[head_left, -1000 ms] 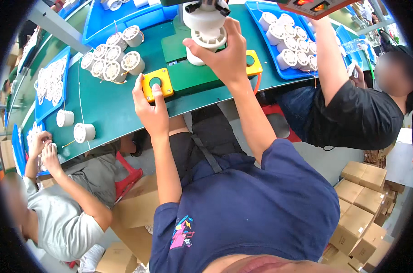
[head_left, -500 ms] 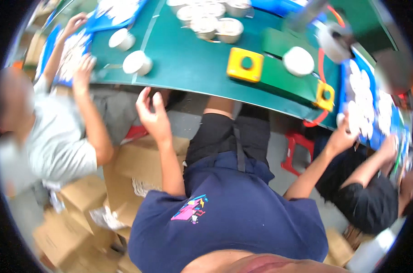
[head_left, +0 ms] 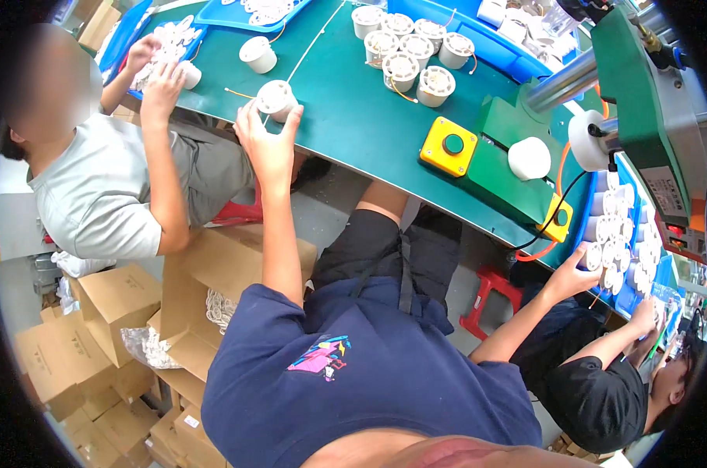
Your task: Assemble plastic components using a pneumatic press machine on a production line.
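My left hand [head_left: 269, 148] is at the table's near edge, thumb and fingers curled round the sides of a white cylindrical plastic housing [head_left: 276, 97] with a slotted top and a thin wire. Another such housing [head_left: 258, 55] stands just beyond it. Far to the right, my right hand [head_left: 572, 279] grips a white housing [head_left: 593, 256] at the edge of a blue tray [head_left: 579, 226] full of similar ones. Between my hands stands a green press [head_left: 498, 148] with a white round block [head_left: 530, 158] on its base and a yellow box with a green button [head_left: 448, 147].
Several white housings [head_left: 400, 70] are grouped at the back of the green table [head_left: 334, 109]. A co-worker [head_left: 104, 179] handles parts on the left; another [head_left: 603, 390] works on the right. Cardboard boxes [head_left: 120, 304] and a red stool [head_left: 490, 300] stand below.
My left hand has moved forward to the table and closed round a housing. My right hand stays by the blue tray. The view has shifted, showing more of the press.
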`<state>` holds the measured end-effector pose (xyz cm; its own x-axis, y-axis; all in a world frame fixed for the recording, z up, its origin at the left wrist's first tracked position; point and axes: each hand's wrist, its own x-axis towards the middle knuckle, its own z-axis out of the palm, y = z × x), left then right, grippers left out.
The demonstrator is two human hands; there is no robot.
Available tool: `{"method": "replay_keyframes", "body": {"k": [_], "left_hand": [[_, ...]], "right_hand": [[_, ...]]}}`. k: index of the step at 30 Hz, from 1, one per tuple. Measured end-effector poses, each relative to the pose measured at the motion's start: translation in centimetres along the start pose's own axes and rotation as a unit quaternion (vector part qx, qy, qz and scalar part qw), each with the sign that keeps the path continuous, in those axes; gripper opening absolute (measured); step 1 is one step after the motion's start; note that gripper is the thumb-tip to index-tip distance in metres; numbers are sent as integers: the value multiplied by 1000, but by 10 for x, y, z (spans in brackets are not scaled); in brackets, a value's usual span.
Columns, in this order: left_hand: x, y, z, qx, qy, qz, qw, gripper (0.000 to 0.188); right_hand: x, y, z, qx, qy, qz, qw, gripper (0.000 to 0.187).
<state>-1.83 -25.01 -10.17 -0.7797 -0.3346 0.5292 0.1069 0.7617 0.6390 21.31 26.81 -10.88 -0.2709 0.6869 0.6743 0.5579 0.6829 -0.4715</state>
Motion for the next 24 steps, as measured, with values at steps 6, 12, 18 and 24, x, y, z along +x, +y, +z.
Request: {"method": "replay_keyframes", "body": {"k": [6, 12, 18, 24], "left_hand": [[3, 10, 8, -64, -27, -117, 991, 61], [-12, 64, 1, -189, -94, -104, 972, 53], [-30, 151, 16, -262, -196, -10, 945, 46], [-44, 229, 51, -354, -263, 115, 890, 49]], "right_hand": [[-15, -19, -16, -7, 128, -19, 992, 47], [-10, -34, -24, 158, 67, 22, 985, 31], [-28, -95, -4, 206, -30, -26, 978, 15], [-23, -110, 10, 207, -89, -34, 974, 33]]}}
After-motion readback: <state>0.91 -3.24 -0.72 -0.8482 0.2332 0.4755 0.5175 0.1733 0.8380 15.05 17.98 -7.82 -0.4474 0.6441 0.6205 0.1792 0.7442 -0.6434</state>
